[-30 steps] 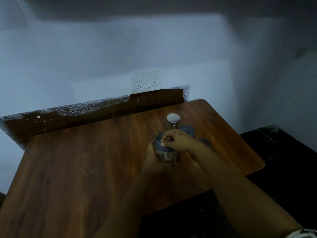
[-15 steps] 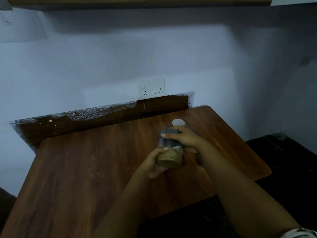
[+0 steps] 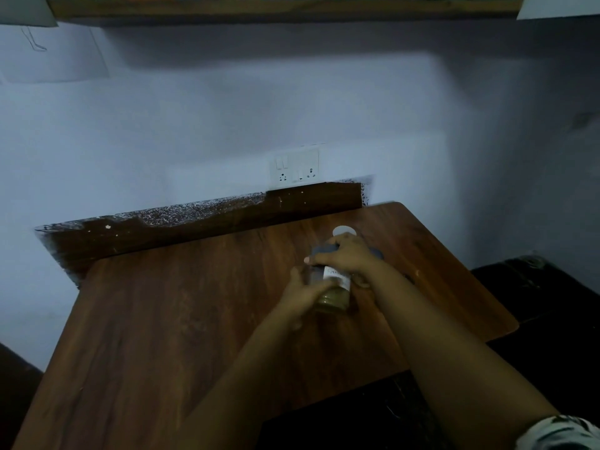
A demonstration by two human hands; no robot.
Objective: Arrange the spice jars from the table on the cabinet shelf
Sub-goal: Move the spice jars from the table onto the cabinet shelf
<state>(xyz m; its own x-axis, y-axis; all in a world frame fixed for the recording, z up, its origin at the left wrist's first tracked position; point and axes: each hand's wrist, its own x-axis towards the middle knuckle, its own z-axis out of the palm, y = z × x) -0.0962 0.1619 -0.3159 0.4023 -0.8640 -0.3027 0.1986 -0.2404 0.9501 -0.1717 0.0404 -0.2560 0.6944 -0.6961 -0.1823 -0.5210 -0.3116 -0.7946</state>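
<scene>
A glass spice jar (image 3: 334, 292) with a grey lid, a white label and yellowish-brown powder is held above the wooden table (image 3: 194, 319). My right hand (image 3: 345, 254) grips its lid from above, and my left hand (image 3: 300, 295) cups its left side and base. Behind my hands a white-lidded jar (image 3: 344, 230) peeks out, and the grey lid of another jar (image 3: 376, 253) shows at my right wrist. The wooden cabinet shelf (image 3: 285, 8) runs along the top of the view, with the bottoms of several items just visible on it.
A white switch-and-socket plate (image 3: 293, 169) sits on the wall behind the table. A dark wooden backboard (image 3: 201, 222) lines the table's far edge. Dark furniture (image 3: 545, 306) stands to the right of the table. A paper sheet (image 3: 52, 53) hangs at upper left.
Both hands have lifted the grey-lidded jar off the table and tilted it so its label shows. The view has tipped upward, bringing the shelf into sight.
</scene>
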